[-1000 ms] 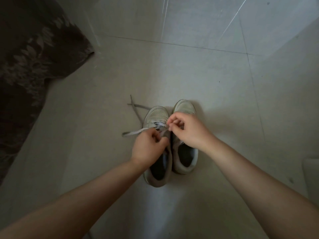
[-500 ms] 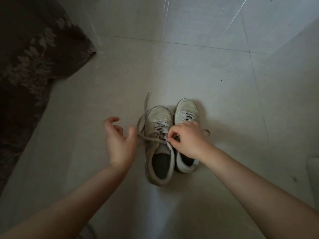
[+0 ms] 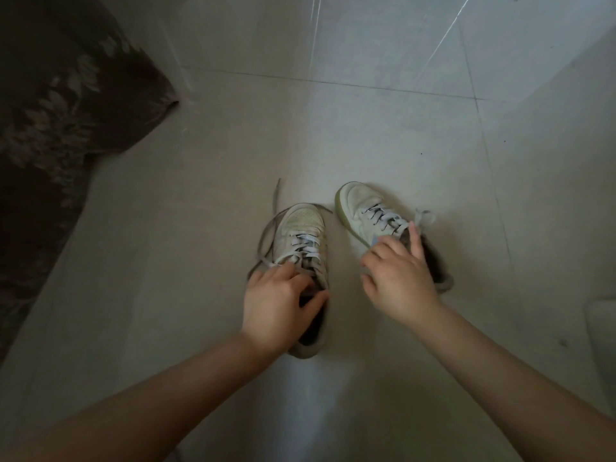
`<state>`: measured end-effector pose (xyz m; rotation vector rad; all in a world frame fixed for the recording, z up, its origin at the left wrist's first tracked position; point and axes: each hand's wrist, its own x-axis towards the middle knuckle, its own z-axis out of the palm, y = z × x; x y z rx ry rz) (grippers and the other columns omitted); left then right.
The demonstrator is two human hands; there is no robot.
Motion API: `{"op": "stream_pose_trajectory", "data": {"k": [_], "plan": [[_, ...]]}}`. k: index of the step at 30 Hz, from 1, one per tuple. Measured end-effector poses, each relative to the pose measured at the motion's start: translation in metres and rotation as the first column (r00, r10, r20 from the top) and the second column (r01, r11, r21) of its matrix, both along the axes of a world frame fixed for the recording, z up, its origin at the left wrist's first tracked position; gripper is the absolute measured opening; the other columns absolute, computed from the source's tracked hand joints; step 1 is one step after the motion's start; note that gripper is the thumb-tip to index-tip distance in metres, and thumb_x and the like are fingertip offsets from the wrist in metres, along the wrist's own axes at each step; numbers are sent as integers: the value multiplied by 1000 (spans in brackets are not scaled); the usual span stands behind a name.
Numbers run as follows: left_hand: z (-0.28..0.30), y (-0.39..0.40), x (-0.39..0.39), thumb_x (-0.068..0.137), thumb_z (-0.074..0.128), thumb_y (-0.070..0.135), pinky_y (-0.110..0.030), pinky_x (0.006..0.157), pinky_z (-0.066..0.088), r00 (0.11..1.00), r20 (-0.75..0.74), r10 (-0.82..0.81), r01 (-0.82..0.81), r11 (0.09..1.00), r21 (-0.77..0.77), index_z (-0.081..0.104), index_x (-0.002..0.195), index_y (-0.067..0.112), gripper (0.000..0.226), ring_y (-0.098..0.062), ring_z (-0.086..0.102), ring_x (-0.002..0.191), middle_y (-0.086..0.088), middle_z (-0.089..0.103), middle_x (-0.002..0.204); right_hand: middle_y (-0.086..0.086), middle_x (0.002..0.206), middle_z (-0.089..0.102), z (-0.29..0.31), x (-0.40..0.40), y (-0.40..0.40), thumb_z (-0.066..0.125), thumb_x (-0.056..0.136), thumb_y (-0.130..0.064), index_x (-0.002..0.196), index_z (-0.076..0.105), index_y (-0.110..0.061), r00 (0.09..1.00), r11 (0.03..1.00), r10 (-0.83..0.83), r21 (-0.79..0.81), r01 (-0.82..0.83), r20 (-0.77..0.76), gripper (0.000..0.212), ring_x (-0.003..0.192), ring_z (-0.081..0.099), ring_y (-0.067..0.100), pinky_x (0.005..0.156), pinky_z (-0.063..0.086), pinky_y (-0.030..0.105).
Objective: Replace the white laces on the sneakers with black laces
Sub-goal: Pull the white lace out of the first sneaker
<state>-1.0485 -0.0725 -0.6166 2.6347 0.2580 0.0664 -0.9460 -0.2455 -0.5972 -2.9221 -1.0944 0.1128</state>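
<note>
Sitting on the tiled floor (image 3: 433, 145), the two sneakers had been pulled apart; half a second before they lay side by side, touching. The right sneaker (image 3: 366, 211) now sat tilted, toe pointing up and left, with open floor between it and the left sneaker (image 3: 300, 228).

The left hand (image 3: 276, 305), which had been open in the air a moment earlier, had come down on the left sneaker, with fingers and thumb curled round its opening. The right hand (image 3: 396, 278) held the right sneaker near its tongue, one finger pointing up by the laces.

The white lace (image 3: 270, 225) of the left sneaker was untied, and its loose ends trailed on the floor to the left. The right sneaker's lace (image 3: 383, 215) looked threaded, with a small bunch at the side. No black laces could be seen. So the job was probably only starting, with the old laces not out yet.

A dark rug (image 3: 50, 128) lay well off to the left. Bare floor lay all around the sneakers, giving lots of room to pull laces out.
</note>
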Motion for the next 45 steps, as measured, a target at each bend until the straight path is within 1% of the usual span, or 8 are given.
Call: {"op": "stream_pose_trajectory", "data": {"k": [5,11,16,20,24,36,41,45], "plan": [[9,-16,12,80,56,54,-29,79,38,968,-217,127,-151,984,-93,65,68,25,32,-13,59,79,7,62,77,-1,89,66,-9,-38,26,53,85,-14,90,70,-15,918,896,-114,359,261,-381,18,83,61,20,80,45,32],[4,-11,8,80,46,46,-33,71,45,968,-217,128,-166,972,-168,64,70,19,34,-19,60,78,4,63,73,-8,83,64,-19,-22,35,69,83,-9,97,71,-15,693,761,-95,396,513,-715,15,73,58,1,69,44,8],[7,-10,6,76,44,41,-35,74,48,977,-183,105,-141,970,-197,73,82,24,35,-22,64,83,3,71,84,-13,73,62,-17,-23,44,67,85,-12,87,71,-14,620,688,-133,379,620,-773,4,65,55,-3,67,43,13],[8,-15,0,84,56,31,-27,61,30,964,-216,152,-188,969,-159,62,66,19,22,-23,59,67,2,60,62,-10,77,54,-8,-16,51,51,96,-22,94,59,-18,580,864,-170,162,476,-796,9,73,50,7,67,35,23],[11,-17,1,85,55,33,-27,57,33,950,-234,209,-254,949,-185,67,74,14,25,-19,58,64,-1,63,65,-3,77,54,3,-5,57,46,99,-17,89,55,-17,263,606,-69,169,777,-962,14,74,50,10,69,42,23],[11,-17,1,86,60,37,-26,50,29,940,-283,189,-263,931,-253,69,73,15,26,-14,44,51,4,45,46,-12,70,60,-21,-36,43,67,86,-18,81,63,-20,560,605,-184,356,712,-808,7,63,55,-7,62,40,7],[4,-15,-2,85,58,38,-27,50,33,938,-274,212,-304,882,-359,65,67,14,31,-23,49,54,1,44,47,-3,81,61,3,-12,36,58,92,-15,91,62,-18,295,282,4,284,916,-956,5,77,56,7,73,46,21],[-1,-16,-1,85,62,36,-26,51,31,928,-295,229,-329,874,-357,68,70,18,24,-24,57,62,4,43,46,-6,89,67,-8,-22,23,66,81,-43,95,65,-22,282,433,-117,207,877,-952,25,85,63,8,74,48,23]]}}
